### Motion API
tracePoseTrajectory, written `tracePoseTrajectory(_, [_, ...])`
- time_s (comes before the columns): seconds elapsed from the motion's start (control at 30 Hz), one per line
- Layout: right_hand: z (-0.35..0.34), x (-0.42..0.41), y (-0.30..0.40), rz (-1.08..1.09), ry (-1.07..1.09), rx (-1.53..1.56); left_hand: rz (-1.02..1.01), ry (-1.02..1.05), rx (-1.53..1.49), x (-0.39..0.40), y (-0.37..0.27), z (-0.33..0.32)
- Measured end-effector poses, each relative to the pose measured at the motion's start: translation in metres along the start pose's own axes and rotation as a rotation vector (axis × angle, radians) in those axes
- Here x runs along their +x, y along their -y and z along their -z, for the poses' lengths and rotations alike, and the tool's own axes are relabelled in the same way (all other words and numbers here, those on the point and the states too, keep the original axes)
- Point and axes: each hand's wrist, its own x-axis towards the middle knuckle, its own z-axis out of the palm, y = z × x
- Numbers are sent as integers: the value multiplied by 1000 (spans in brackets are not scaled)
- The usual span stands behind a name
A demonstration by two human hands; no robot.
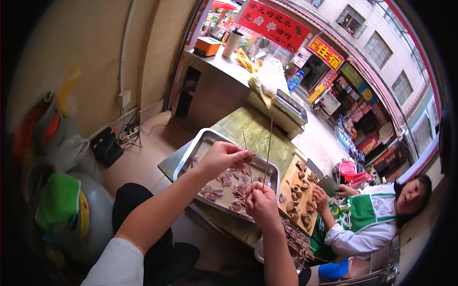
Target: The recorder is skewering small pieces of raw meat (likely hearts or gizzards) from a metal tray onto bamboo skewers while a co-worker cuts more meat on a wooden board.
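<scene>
My left hand [229, 157] pinches a small dark piece of meat [251, 157] against a thin skewer, above a steel tray [205, 143]. Just below and to the right, my right hand [263, 204] is closed around the lower ends of two thin skewers [267, 157] that point upward. Raw meat pieces [225, 178] lie scattered in the tray under both hands. Beside my right forearm, a container [259, 250] holds many skewers threaded with meat [297, 243], partly hidden by the arm.
A co-worker in a green apron [361, 211] holds a cleaver [328, 186] at a wooden cutting board [288, 191] bearing chunks of meat. A steel counter [222, 84] stands ahead. On the left are a gas cylinder [96, 207] and a power strip with cables [128, 133].
</scene>
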Motion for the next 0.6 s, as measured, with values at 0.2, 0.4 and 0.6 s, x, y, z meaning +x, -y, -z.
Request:
tracePoseTrajectory(0.2, [-13, 2, -9, -19, -18, -113, 6, -7, -7, 2, -13, 23])
tracePoseTrajectory(0.4, [-7, 15, -12, -24, -51, -101, -46, 20, 34, -3, -12, 21])
tracePoseTrajectory(0.6, [-20, 30, 0, 31, -55, -81, -61, 84, 205, -5, 2, 10])
